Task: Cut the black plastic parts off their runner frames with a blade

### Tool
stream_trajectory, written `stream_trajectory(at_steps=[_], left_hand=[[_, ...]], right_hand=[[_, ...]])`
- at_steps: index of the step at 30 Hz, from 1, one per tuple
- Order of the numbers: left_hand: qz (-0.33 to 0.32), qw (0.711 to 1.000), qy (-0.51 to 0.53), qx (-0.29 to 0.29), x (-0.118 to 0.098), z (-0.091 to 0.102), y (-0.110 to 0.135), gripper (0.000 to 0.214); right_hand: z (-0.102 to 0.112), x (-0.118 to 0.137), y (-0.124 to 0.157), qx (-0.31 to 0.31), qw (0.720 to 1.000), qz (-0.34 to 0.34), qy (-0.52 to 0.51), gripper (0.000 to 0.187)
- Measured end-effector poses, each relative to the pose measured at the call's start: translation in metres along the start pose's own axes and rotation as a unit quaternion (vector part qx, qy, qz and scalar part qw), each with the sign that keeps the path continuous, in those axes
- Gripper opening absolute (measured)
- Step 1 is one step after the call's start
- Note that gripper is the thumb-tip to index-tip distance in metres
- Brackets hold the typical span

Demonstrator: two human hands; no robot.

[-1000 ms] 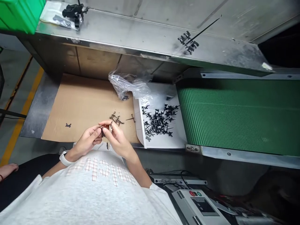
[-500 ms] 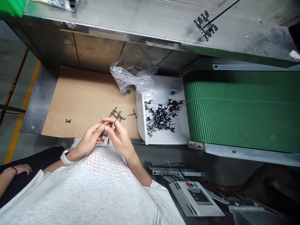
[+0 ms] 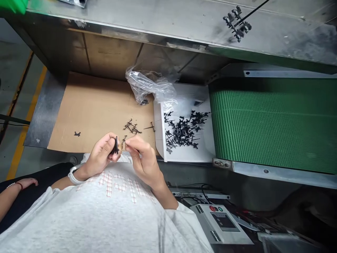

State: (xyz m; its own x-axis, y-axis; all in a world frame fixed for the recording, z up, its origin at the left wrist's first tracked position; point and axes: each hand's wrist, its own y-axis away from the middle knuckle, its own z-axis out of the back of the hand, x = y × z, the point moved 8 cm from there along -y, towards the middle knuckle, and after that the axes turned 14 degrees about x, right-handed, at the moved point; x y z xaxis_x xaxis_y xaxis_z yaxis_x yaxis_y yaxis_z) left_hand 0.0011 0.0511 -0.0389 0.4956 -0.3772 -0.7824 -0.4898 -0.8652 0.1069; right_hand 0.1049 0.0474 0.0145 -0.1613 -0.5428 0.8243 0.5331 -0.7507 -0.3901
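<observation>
My left hand (image 3: 101,154) is closed in a pinch on a small black plastic part (image 3: 116,145), held upright just above the front edge of the cardboard sheet (image 3: 86,109). My right hand (image 3: 142,158) is closed beside it, its fingertips pinching a thin piece (image 3: 123,140) a little apart from the black part. A few black sprue pieces (image 3: 132,128) lie on the cardboard just beyond my hands. A white tray (image 3: 205,147) to the right holds a heap of black plastic parts (image 3: 183,130).
A green conveyor belt (image 3: 273,123) runs to the right of the tray. A crumpled clear bag (image 3: 150,86) lies behind it. One stray black part (image 3: 77,134) sits at the cardboard's left. A steel shelf (image 3: 168,21) overhead carries black parts (image 3: 237,24). A control box (image 3: 222,223) is at lower right. Another person's hand (image 3: 25,182) rests at the left.
My hands have drawn slightly apart: the left now holds the black part upright on its own, and the right has pulled a thin piece away from it. The view shifted a little.
</observation>
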Motion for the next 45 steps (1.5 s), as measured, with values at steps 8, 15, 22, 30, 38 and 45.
stream_trajectory(at_steps=[8,15,22,30,38,45], left_hand=[[-0.009,0.998,-0.048,0.048,-0.004,-0.008,0.008,0.038],[-0.006,0.995,-0.054,0.085,-0.005,-0.014,0.01,0.037],[-0.027,0.992,-0.04,0.119,-0.008,-0.02,0.011,0.031],[-0.019,0.993,-0.038,0.114,-0.007,-0.019,0.013,0.033],[-0.03,0.992,-0.037,0.117,-0.005,-0.017,0.015,0.029],[-0.029,0.992,-0.043,0.115,-0.005,-0.016,0.014,0.028]], right_hand=[[0.002,0.012,0.001,0.0,0.995,0.036,0.094,0.043],[0.001,0.018,0.001,0.001,0.992,0.039,0.121,0.044],[-0.002,0.021,0.003,0.005,0.992,0.041,0.123,0.035],[-0.003,0.025,0.003,-0.008,0.986,0.033,0.164,0.028],[-0.004,0.026,0.004,-0.02,0.985,0.028,0.166,0.036],[-0.006,0.025,0.008,-0.036,0.978,0.028,0.201,0.031]])
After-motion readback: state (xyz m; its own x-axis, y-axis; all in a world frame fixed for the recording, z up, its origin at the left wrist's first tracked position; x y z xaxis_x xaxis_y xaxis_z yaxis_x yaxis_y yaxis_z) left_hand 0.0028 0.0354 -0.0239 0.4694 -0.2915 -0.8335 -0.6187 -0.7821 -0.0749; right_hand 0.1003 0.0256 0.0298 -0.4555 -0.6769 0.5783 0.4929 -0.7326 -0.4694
